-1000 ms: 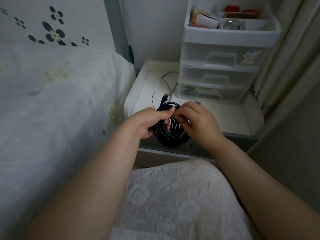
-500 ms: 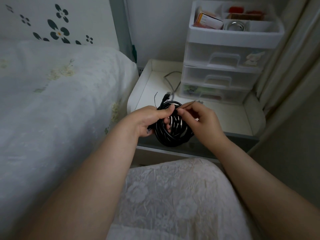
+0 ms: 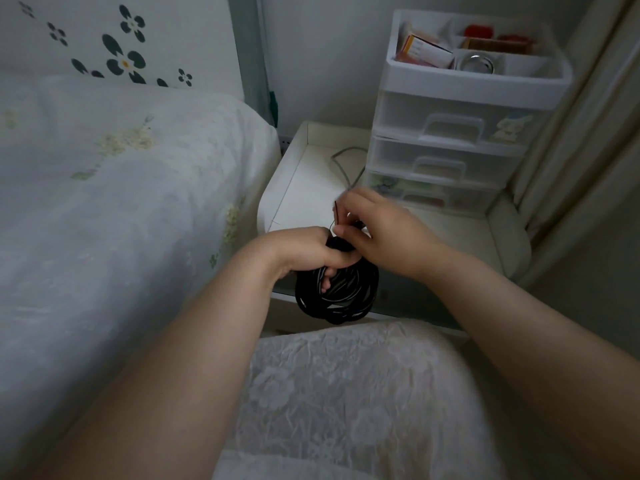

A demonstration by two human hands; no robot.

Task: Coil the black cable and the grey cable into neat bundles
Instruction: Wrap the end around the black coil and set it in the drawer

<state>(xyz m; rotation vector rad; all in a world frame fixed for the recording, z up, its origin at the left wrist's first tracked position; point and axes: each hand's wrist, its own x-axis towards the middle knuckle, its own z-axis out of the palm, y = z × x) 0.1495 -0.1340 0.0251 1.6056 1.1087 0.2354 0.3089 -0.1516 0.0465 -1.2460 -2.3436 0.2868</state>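
- Head view: the left hand [image 3: 306, 252] has its fingers curled round the top of a black cable wound into a round coil [image 3: 341, 296]; fingertips show through the middle of the coil.
- The coil hangs from that hand, in the air over the near edge of the white tray-topped bedside table [image 3: 298, 188], at 6 o'clock from the tray's bare patch.
- The right hand [image 3: 384, 233] sits at 2 o'clock from the left hand, touching it at the thumb. It is motion-blurred; its thumb and fingers are drawn together on a thin dark strand [image 3: 335, 216] that rises from the top of the coil. Whether that strand is a tie or the cable's own end cannot be told.
- A thin grey cable [image 3: 341, 164] lies loose on the table top at 12 o'clock from the hands, curving toward the foot of the drawer unit, well apart from the black coil.
- A white plastic three-drawer unit with translucent drawers [image 3: 450, 143] stands at the back right of the table, at 1 o'clock from the hands; its open top tray [image 3: 478, 77] holds small boxes and a round metal item.
- A bed with a pale floral cover [image 3: 121, 202] fills the 9 o'clock side, touching the table's left wall.
- White textured fabric over the person's lap [image 3: 346, 393] lies at 6 o'clock, below the coil.
- Pale curtains [image 3: 588, 133] hang at 3 o'clock, beside the drawers.
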